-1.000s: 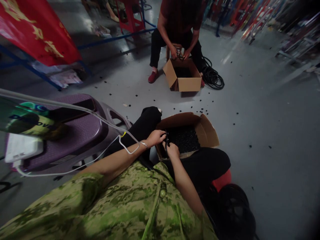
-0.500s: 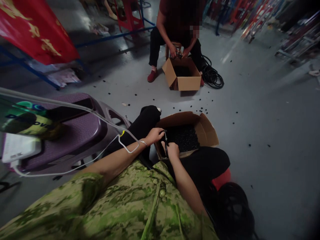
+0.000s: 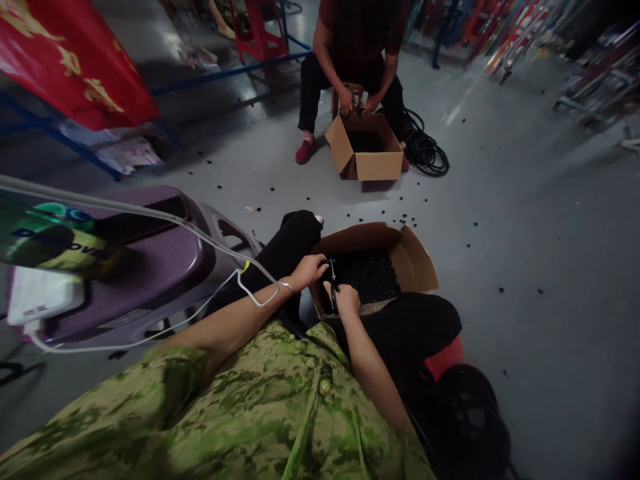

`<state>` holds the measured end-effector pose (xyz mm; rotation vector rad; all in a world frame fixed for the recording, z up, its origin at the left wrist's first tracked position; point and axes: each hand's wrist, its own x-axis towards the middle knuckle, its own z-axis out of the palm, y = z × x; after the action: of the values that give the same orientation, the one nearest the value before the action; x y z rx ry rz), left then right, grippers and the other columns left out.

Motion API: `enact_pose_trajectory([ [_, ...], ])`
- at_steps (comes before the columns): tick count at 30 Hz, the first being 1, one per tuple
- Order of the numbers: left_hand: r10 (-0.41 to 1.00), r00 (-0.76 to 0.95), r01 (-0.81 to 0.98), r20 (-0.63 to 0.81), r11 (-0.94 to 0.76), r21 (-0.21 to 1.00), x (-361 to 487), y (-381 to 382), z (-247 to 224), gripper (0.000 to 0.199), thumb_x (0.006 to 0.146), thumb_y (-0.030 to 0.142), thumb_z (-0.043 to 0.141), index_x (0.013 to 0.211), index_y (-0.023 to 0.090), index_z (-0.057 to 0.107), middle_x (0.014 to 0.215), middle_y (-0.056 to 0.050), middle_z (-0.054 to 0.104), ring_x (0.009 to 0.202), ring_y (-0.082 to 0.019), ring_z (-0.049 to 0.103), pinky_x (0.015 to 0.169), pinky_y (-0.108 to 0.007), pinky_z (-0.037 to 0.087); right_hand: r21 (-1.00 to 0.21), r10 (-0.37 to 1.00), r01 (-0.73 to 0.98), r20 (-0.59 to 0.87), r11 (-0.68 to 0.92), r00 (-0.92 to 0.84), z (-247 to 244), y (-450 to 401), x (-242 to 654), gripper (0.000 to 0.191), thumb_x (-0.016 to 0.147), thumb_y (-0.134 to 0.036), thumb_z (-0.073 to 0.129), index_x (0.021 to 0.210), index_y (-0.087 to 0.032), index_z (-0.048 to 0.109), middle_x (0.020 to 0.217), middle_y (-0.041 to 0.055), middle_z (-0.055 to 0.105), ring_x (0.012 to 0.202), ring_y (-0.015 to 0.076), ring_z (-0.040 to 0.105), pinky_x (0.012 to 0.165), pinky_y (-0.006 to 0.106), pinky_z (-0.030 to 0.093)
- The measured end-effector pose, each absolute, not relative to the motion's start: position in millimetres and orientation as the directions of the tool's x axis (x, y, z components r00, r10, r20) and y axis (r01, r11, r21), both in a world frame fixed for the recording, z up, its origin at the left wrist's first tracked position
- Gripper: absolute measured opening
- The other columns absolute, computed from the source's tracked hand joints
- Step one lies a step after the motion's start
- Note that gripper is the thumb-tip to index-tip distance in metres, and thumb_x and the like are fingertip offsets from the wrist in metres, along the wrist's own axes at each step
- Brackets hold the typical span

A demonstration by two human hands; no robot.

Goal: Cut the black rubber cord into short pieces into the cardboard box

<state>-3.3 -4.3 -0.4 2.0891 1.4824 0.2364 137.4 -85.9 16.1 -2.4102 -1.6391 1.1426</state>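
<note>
This is probably a workshop: black bits [image 3: 501, 290] lie scattered over the grey floor [image 3: 540, 200], a carton [image 3: 417, 263] holds many more, and crowded racks [image 3: 597, 93] stand toward the floor's far right corner.

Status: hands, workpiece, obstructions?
Right hand on scissors; left hand pinching black piece. Box of black bits below. White cable overlaps left forearm.

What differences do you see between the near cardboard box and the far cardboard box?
The near box looks darker brown; the far box is lighter tan. Black pieces show clearly in the near box; the far box's dark inside is indistinct. Both are open on top.
</note>
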Motion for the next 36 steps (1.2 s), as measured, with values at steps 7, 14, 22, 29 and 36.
enact_pose_trajectory([
  [7, 0.868, 0.475, 0.784, -0.146, -0.342, 0.518, -2.9, -8.8, -6.2, 0.024, 0.089, 0.029, 0.053, 0.101, 0.017, 0.070, 0.100, -0.009, 0.073, 0.092, -0.022, 0.066, 0.079, -0.027, 0.048, -0.441, 0.787, 0.760, -0.599, -0.479, 0.149, 14.0, -81.4, 141.8, 0.068, 0.087, -0.074, 0.036, 0.101, -0.020, 0.074, 0.094, 0.0140, 0.074, 0.094, 0.0257, 0.069, 0.073, 0.030, 0.050],
  [14, 0.846, 0.518, 0.772, -0.128, -0.398, 0.496, -2.5, -9.0, -4.8, 0.025, 0.091, 0.029, 0.050, 0.096, 0.019, 0.072, 0.098, -0.008, 0.073, 0.091, -0.020, 0.066, 0.078, -0.026, 0.047, -0.429, 0.788, 0.762, -0.592, -0.486, 0.170, 11.8, -82.8, 140.9, 0.070, 0.089, -0.074, 0.033, 0.097, -0.019, 0.075, 0.085, 0.0138, 0.075, 0.084, 0.0232, 0.071, 0.068, 0.026, 0.049],
  [22, 0.884, 0.436, 0.802, -0.170, -0.296, 0.519, -2.8, -6.5, 0.6, 0.021, 0.090, 0.027, 0.053, 0.090, 0.016, 0.071, 0.091, -0.009, 0.073, 0.087, -0.020, 0.066, 0.077, -0.026, 0.046, -0.412, 0.831, 0.802, -0.528, -0.433, 0.177, 14.0, -85.8, 137.1, 0.068, 0.086, -0.074, 0.040, 0.089, -0.018, 0.078, 0.084, 0.0166, 0.075, 0.083, 0.0253, 0.071, 0.065, 0.026, 0.048],
  [29, 0.893, 0.420, 0.816, -0.165, -0.291, 0.499, -2.7, -4.6, -3.4, 0.024, 0.091, 0.028, 0.050, 0.094, 0.016, 0.071, 0.095, -0.010, 0.072, 0.089, -0.021, 0.066, 0.078, -0.027, 0.047, -0.361, 0.828, 0.834, -0.528, -0.417, 0.186, 18.2, -87.7, 135.7, 0.068, 0.087, -0.074, 0.039, 0.094, -0.018, 0.077, 0.095, 0.0198, 0.074, 0.092, 0.0295, 0.070, 0.072, 0.032, 0.050],
  [36, 0.876, 0.460, 0.778, -0.144, -0.320, 0.541, -3.5, -5.3, -2.3, 0.024, 0.091, 0.030, 0.050, 0.090, 0.018, 0.071, 0.093, -0.008, 0.072, 0.089, -0.021, 0.065, 0.077, -0.026, 0.046, -0.371, 0.817, 0.822, -0.547, -0.431, 0.181, 20.5, -84.9, 140.5, 0.065, 0.089, -0.073, 0.035, 0.102, -0.022, 0.073, 0.105, 0.0158, 0.073, 0.100, 0.0282, 0.068, 0.078, 0.033, 0.050],
])
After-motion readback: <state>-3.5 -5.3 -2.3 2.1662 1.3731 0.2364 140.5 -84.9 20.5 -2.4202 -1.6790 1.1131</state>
